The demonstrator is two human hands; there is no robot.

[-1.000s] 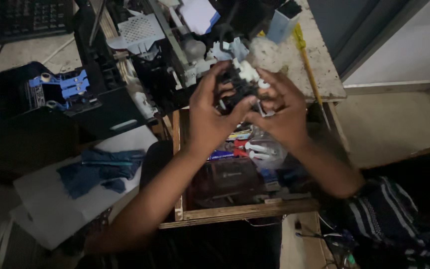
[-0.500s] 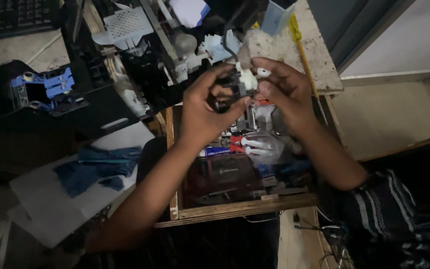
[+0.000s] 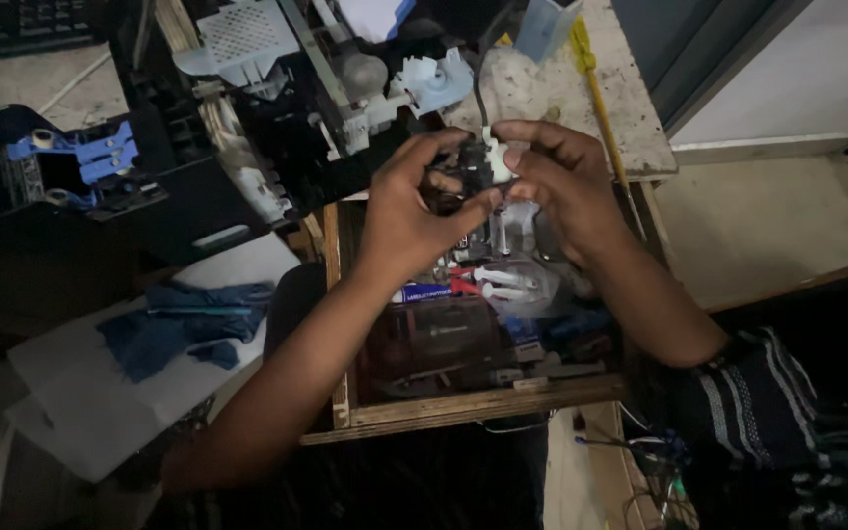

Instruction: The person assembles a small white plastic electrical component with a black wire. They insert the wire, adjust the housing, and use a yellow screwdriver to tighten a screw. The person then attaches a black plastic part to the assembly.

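Up close, both hands meet over an open wooden drawer (image 3: 463, 407) crammed with small tools. Left hand (image 3: 409, 221) and right hand (image 3: 566, 182) share 1 small black-and-white plastic part (image 3: 483, 162), each grip pinching it between thumb and fingertips, held in the air above the drawer. Behind them sits a stripped printer chassis (image 3: 287, 108) on the worktop (image 3: 630, 118). A blue cloth (image 3: 184, 324) lies on white paper to the left.

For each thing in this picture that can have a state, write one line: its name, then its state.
small black and white part: held up between both hands
left hand: pinching the part
right hand: pinching the part
wooden drawer: open, full of clutter
blue cloth: crumpled on white sheet
yellow stick: lying flat
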